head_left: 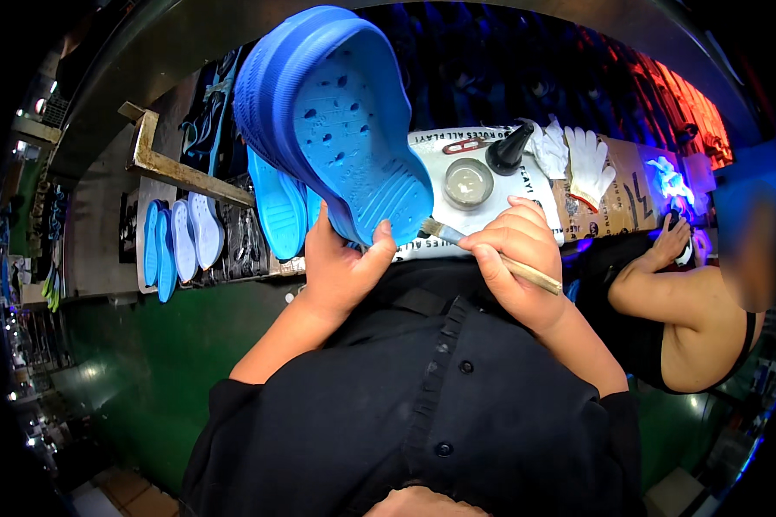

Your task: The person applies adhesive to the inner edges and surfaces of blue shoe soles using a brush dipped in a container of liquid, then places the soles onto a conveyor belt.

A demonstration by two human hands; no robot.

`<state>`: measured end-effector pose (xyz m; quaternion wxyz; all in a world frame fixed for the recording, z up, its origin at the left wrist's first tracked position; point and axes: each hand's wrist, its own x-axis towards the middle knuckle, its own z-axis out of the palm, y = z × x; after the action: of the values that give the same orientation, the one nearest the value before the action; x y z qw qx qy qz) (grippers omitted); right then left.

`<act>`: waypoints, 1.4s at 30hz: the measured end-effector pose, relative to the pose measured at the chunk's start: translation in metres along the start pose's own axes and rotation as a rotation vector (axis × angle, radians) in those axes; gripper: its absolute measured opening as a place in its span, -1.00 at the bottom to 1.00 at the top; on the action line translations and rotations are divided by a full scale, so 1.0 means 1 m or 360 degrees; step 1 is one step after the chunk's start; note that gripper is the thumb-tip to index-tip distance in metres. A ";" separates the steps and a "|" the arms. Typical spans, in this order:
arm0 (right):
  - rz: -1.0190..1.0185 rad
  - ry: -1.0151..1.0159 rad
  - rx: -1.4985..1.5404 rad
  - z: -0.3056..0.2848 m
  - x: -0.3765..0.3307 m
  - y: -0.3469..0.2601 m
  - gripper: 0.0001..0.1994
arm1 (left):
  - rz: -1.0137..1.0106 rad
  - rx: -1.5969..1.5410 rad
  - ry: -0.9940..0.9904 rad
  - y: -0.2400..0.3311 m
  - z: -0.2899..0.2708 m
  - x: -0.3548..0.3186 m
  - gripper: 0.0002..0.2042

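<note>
Left fingers (pixel 378 248) pinch one blue clog (pixel 353 129); right fingers (pixel 516 239), one brush (pixel 530 275); one bowl (pixel 468 205) beyond.

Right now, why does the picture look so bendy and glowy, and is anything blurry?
In the head view, the wide lens curves the grey beam and leaves black around the rim; in the head view, blue-white glare washes out detail near the co-worker's hand; in the head view, the co-worker's head is blurred, while the blue clog and brush look fairly sharp.
</note>
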<state>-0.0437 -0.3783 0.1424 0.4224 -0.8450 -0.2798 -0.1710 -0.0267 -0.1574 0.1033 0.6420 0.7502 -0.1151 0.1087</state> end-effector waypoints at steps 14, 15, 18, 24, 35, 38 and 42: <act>-0.0047 -0.0057 -0.0060 0.001 0.005 0.002 -0.95 | 0.0247 0.0149 0.0002 -0.013 -0.005 -0.003 -0.60; -0.0001 -0.0051 -0.0081 -0.002 0.004 0.003 -0.95 | 0.0276 0.0156 0.0010 -0.015 -0.005 -0.003 -0.60; 0.0096 0.0003 -0.0112 -0.003 -0.001 0.007 -0.96 | 0.0176 0.0087 0.0044 -0.009 -0.003 -0.002 -0.60; -0.0059 -0.0089 -0.0121 0.005 0.002 0.003 -0.99 | 0.0129 0.0108 0.0051 -0.013 0.000 -0.004 -0.63; -0.0014 -0.0029 -0.0087 0.007 -0.002 0.010 -0.95 | 0.0295 0.0017 0.0127 -0.023 0.007 -0.004 -0.68; 0.0013 -0.0047 -0.0098 0.003 -0.004 0.013 -0.95 | 0.0373 -0.0046 0.0153 -0.026 0.010 -0.003 -0.69; 0.0030 0.0076 -0.0035 0.006 -0.002 0.011 -0.93 | 0.0397 -0.0074 0.0097 -0.026 0.011 -0.003 -0.70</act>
<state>-0.0380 -0.3797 0.1312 0.4212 -0.8479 -0.2598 -0.1902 -0.0216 -0.1644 0.0763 0.6438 0.7114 -0.1905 0.2079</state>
